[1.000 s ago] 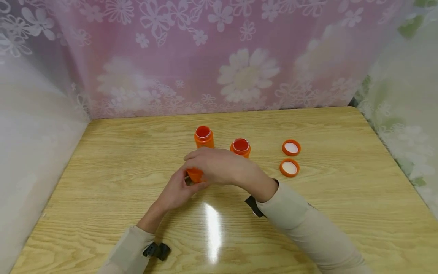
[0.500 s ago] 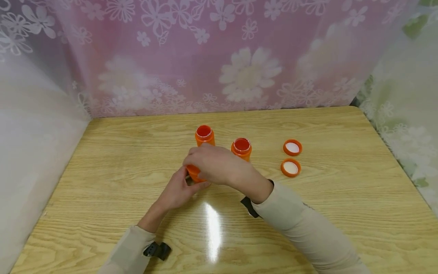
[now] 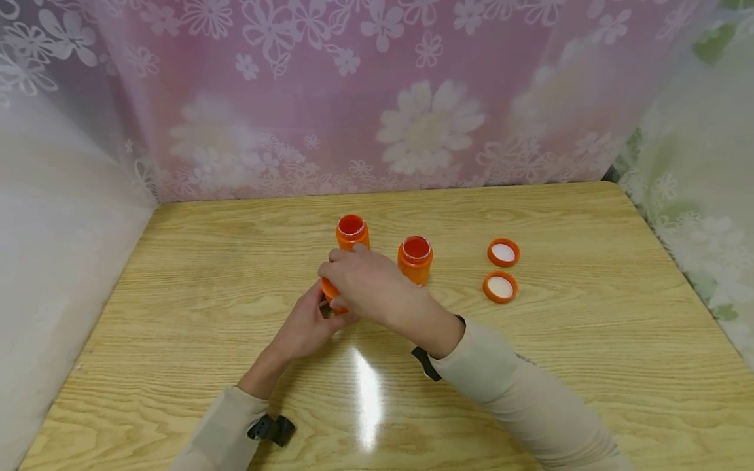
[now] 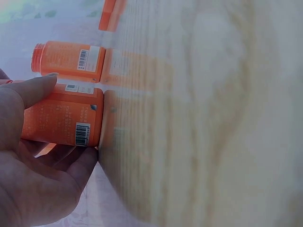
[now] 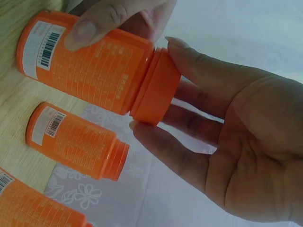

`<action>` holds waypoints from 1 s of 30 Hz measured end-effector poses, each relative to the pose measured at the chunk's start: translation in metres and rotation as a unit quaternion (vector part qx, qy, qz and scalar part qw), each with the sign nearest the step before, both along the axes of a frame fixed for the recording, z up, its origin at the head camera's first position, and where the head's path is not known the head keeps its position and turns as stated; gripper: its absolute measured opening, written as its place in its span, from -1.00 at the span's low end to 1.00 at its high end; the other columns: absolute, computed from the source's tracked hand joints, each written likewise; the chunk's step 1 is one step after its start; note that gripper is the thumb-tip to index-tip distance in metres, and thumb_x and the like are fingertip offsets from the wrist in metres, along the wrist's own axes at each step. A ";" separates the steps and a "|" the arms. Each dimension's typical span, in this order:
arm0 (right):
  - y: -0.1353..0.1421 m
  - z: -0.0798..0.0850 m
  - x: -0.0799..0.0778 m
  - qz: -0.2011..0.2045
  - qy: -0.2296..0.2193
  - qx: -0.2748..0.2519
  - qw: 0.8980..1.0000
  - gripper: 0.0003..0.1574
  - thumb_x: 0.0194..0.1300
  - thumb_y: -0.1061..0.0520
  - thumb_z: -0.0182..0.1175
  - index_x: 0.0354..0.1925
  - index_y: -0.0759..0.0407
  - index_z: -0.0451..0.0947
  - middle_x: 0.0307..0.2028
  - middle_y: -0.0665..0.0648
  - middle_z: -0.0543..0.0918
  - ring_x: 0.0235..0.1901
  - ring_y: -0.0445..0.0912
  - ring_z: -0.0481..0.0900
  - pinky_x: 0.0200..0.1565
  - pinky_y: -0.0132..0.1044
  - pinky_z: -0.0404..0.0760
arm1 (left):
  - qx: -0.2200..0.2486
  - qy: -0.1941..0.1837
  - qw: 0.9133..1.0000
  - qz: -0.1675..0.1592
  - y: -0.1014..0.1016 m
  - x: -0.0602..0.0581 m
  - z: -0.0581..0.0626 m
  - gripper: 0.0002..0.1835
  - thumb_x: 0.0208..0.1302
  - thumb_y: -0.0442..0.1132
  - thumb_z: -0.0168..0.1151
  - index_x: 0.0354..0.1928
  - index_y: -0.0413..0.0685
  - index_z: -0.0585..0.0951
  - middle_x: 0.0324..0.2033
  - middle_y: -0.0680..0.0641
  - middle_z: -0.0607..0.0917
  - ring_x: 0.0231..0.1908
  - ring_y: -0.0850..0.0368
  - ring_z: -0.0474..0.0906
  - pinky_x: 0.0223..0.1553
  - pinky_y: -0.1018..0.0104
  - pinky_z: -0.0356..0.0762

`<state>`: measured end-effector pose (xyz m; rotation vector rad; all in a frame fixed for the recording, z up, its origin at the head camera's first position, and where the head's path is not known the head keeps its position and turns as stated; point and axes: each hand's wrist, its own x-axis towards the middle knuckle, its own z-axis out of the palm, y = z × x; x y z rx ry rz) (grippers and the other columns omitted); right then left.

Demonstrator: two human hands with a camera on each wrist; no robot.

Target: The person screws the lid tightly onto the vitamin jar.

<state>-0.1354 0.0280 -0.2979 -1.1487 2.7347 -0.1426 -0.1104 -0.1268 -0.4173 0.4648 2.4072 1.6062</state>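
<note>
An orange bottle [image 5: 90, 61] with a barcode label stands on the table, its orange cap [image 5: 157, 87] on its neck. My left hand [image 3: 302, 327] grips the bottle's body, thumb on one side and fingers round the other. From above, my right hand [image 3: 371, 284] pinches the cap between thumb and fingers, as the right wrist view shows. In the head view the right hand hides much of this bottle. Just behind it stands an uncapped orange bottle [image 3: 352, 229], and a second uncapped bottle [image 3: 415, 258] is to its right.
Two orange caps [image 3: 503, 252] with white liners lie face up on the wooden table [image 3: 589, 275], right of the bottles. A floral curtain [image 3: 330, 118] hangs along the table's back edge. Light glares off the tabletop in front of the hands.
My right hand has turned a little on the cap, its wrist and forearm shifting left and toward me. The left hand keeps its grip on the bottle, nearly still.
</note>
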 end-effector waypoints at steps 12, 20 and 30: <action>-0.002 -0.003 0.007 -0.029 0.022 -0.006 0.999 -0.72 0.23 -0.02 0.32 -0.21 0.12 0.56 -0.32 0.00 0.45 -0.35 -0.06 0.35 -0.24 -0.30 0.41 | 0.004 0.008 1.000 -0.005 -0.002 0.000 -0.003 -0.47 0.27 -0.21 0.29 0.23 -0.07 0.34 0.02 -0.03 0.50 -0.07 0.09 0.48 -0.09 0.16 0.53; -0.003 -0.006 0.012 -0.044 0.044 0.003 0.998 -0.62 0.22 -0.11 0.32 -0.16 0.12 0.56 -0.26 0.05 0.47 -0.34 -0.03 0.34 -0.39 -0.33 0.48 | -0.022 0.010 1.000 0.009 0.000 0.001 0.000 -0.49 0.24 -0.26 0.30 0.20 -0.08 0.36 0.00 -0.03 0.51 -0.12 0.08 0.44 -0.11 0.16 0.47; -0.009 -0.013 0.020 -0.090 0.070 -0.011 0.993 -0.62 0.17 -0.09 0.37 -0.17 0.11 0.56 -0.27 0.12 0.47 -0.30 0.05 0.42 -0.45 -0.25 0.61 | -0.037 0.024 0.999 0.030 -0.001 0.001 0.001 -0.57 0.19 -0.35 0.29 0.09 -0.11 0.42 -0.17 -0.04 0.52 -0.25 0.07 0.41 -0.23 0.22 0.44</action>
